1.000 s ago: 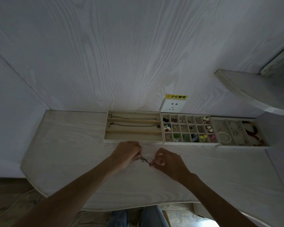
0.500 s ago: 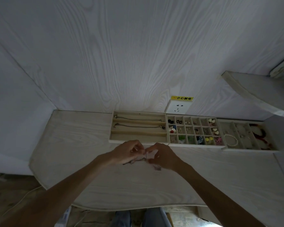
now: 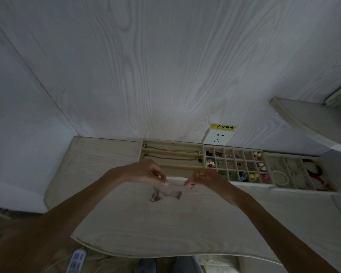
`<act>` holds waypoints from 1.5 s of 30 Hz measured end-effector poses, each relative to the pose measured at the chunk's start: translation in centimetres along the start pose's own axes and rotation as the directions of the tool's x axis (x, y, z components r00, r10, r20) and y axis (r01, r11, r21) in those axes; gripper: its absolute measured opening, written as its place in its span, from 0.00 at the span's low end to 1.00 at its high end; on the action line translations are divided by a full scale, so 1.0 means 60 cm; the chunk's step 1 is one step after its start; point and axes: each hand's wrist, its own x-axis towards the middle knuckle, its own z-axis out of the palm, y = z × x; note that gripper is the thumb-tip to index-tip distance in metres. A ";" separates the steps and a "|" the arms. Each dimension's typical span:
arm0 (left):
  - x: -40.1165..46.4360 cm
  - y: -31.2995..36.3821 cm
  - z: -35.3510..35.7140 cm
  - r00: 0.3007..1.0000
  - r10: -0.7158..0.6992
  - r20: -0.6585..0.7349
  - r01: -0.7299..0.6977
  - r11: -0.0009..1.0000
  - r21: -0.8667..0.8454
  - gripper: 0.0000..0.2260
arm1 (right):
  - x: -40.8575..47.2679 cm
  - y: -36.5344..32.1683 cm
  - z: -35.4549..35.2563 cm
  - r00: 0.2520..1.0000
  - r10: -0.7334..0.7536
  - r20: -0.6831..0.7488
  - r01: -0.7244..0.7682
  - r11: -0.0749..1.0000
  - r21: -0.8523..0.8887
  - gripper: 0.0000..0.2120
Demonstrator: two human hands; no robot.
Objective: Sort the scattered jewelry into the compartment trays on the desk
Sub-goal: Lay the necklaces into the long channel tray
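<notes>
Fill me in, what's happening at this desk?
A person is sorting jewelry. The left hand and right hand each pinch one end of a thin necklace, stretching it just above the desk; its middle hangs in loops. Right behind the hands is the long-slot tray, with two chains already laid in its back slots. The grid tray and bracelet tray beside it hold small pieces.

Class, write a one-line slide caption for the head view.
Both hands stretch a necklace over the desk, before three jewelry trays.
</notes>
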 end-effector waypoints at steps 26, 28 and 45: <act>-0.021 -0.032 -0.058 0.993 -0.019 -0.120 0.012 0.998 -0.057 0.05 | -0.022 -0.049 -0.128 0.998 0.044 -0.037 -0.036 0.979 0.200 0.11; -0.023 -0.031 -0.060 0.993 -0.014 -0.118 0.007 0.998 -0.064 0.03 | -0.020 -0.051 -0.126 0.994 0.060 -0.088 -0.044 0.984 0.174 0.09; -0.010 -0.059 -0.106 0.944 -0.064 -0.324 -0.021 0.967 -0.253 0.03 | 0.021 0.009 -0.142 0.990 0.023 -0.137 -0.065 0.948 -0.311 0.10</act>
